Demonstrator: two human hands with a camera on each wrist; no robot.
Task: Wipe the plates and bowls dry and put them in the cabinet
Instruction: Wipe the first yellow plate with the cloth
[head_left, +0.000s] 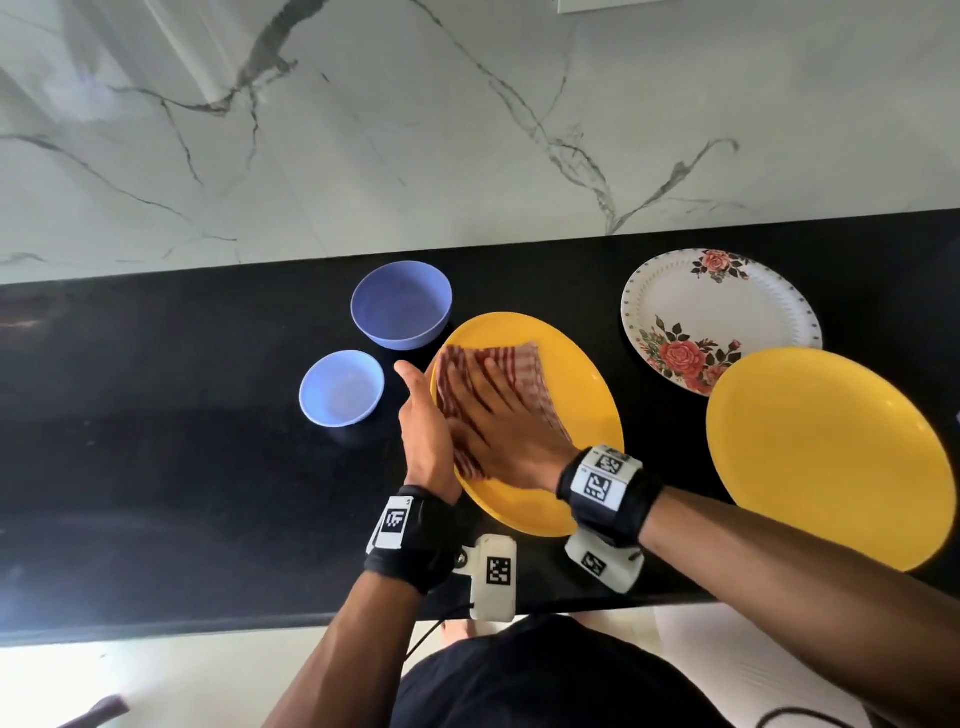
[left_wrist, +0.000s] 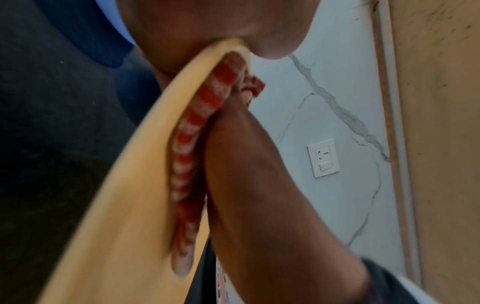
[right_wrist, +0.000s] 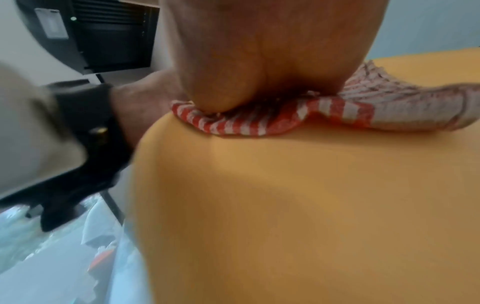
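Note:
A yellow plate (head_left: 576, 379) sits mid-counter, raised a little at its left side. My left hand (head_left: 423, 421) grips its left rim, thumb pointing up; the fingers beneath are hidden. A folded red-and-white striped cloth (head_left: 514, 358) lies on the plate, and my right hand (head_left: 509, 426) presses flat on it with straight fingers. The left wrist view shows the plate rim (left_wrist: 124, 205) wedged against my left palm (left_wrist: 221, 26), with the cloth (left_wrist: 187, 160) beside it. In the right wrist view my right palm (right_wrist: 259, 51) bears on the cloth (right_wrist: 259, 121) atop the plate (right_wrist: 285, 205).
Two blue bowls stand left of the plate, a larger one (head_left: 400, 304) behind and a smaller one (head_left: 342, 387) in front. A floral white plate (head_left: 717, 312) and a second yellow plate (head_left: 826, 452) lie at right. The black counter (head_left: 156, 441) meets a marble wall (head_left: 363, 130).

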